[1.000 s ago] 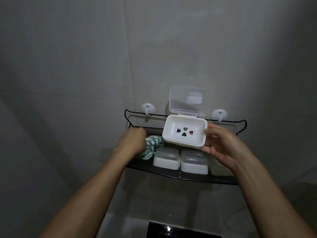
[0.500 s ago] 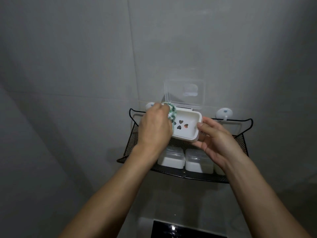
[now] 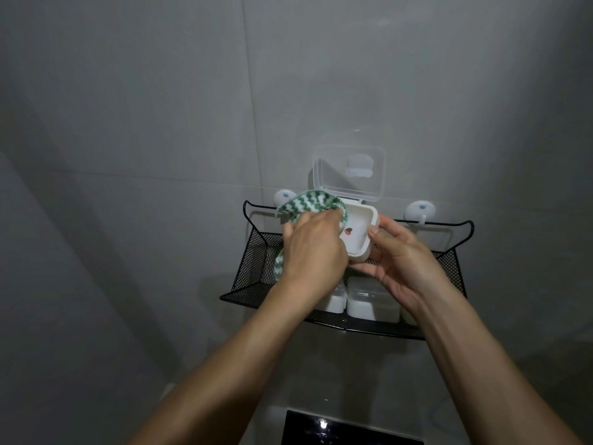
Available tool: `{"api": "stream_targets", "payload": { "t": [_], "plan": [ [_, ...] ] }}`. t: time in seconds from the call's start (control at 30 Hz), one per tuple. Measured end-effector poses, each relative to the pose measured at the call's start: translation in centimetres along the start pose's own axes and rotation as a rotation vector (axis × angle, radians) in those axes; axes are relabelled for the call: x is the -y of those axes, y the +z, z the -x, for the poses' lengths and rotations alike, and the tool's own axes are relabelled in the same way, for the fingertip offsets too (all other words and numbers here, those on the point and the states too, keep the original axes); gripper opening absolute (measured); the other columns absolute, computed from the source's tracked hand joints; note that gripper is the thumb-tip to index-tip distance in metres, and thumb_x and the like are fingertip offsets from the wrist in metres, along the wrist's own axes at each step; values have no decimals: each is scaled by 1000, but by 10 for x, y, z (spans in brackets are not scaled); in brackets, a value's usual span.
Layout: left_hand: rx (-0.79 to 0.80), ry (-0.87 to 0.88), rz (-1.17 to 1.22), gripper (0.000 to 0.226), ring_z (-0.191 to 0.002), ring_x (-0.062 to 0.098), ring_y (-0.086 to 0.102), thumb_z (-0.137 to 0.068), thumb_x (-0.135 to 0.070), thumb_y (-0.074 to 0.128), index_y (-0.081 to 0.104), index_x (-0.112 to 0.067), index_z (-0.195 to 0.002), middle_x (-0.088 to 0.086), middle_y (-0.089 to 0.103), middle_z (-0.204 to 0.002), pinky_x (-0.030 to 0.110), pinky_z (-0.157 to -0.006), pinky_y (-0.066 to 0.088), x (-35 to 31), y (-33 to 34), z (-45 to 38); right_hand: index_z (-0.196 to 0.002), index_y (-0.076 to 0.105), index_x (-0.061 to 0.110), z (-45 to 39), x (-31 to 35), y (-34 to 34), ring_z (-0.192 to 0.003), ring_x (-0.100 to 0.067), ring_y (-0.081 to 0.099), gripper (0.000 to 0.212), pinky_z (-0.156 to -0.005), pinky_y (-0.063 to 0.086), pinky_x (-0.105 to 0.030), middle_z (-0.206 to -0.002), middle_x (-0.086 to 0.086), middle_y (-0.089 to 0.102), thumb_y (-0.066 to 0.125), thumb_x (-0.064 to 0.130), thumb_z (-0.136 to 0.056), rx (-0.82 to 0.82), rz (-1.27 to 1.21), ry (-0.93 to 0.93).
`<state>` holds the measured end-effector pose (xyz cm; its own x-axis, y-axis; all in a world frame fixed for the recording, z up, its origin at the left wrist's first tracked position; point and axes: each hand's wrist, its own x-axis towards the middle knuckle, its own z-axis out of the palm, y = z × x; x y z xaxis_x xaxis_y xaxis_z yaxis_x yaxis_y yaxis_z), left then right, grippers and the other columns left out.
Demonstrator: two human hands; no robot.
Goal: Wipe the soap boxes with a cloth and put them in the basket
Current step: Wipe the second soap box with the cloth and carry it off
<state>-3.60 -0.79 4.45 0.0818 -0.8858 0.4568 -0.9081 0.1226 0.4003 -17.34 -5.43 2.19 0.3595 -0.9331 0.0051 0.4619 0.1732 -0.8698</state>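
The right hand (image 3: 398, 255) holds the open box (image 3: 359, 232) in the middle of the frame, just above the basket (image 3: 253, 268). Its thumb lies on the right rim and its fingers curl under the bottom, so it is clamped on the box. The clear lid (image 3: 349, 171) stands up behind, toward the wall. The left hand (image 3: 313, 248) grips the cloth (image 3: 308, 202) and presses it into the left end of the box. The cloth bunches over the knuckles, and a strip hangs down past the wrist. The box's long side runs away from the person and a bit to the right. The part not yet wiped, with a small heart hole, lies to the right of the left hand, so I think the next rub goes that way. The left hand is the nearer one for that. Two shut boxes (image 3: 372, 300) sit in the basket below the hands. Half a second ago the cloth was just a small wad at the left rim, and most heart holes showed. Now it spreads wider and covers all but one.
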Motion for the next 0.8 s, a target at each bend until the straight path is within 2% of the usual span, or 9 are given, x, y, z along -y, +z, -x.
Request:
{"api": "stream_targets", "payload": {
  "t": [0.17,0.43,0.53,0.67,0.73,0.8],
  "plan": [
    [55,36,166,60,-131,18,45,-89,-2,46,47,-19,-146,-3,52,-143,41,-108,33,-9,-5,2,-134,56,6,-3,4,0,-87,-24,74,36,-66,60,-41,-104,-13,74,52,5,-98,52,3,23],
    [153,40,374,54,-130,19,45,-90,-3,51,53,-17,-142,-2,56,-136,45,-110,34,-8,-12,-3,-130,59,11,-3,2,-1,-85,-22,73,36,-73,62,-41,-102,-10,74,55,10,-95,97,-29,30],
    [199,28,488,44,-123,17,52,-94,-4,49,59,-13,-136,2,61,-125,37,-108,38,-5,-15,-7,-125,61,13,-2,3,-1,-84,-21,74,35,-69,62,-39,-102,-11,74,57,12,-91,95,-72,27],
    [204,13,611,35,-114,12,60,-97,-3,52,65,-9,-129,3,66,-118,24,-102,44,-1,-21,-8,-126,59,11,-1,6,1,-89,-23,74,29,-69,61,-38,-105,-12,74,52,9,-99,82,-84,10],
    [162,-21,629,32,-108,9,65,-92,-4,63,69,-11,-123,2,71,-116,26,-100,49,0,-21,-9,-127,57,9,0,6,4,-87,-23,74,28,-68,61,-39,-101,-12,74,50,8,-100,68,-70,4],
    [107,-82,676,31,-92,11,69,-85,-4,72,73,-11,-115,3,75,-104,29,-92,55,-1,-19,-9,-127,56,8,0,6,7,-87,-23,74,27,-68,62,-39,-99,-14,74,49,7,-101,48,-66,7]
  ]
}}
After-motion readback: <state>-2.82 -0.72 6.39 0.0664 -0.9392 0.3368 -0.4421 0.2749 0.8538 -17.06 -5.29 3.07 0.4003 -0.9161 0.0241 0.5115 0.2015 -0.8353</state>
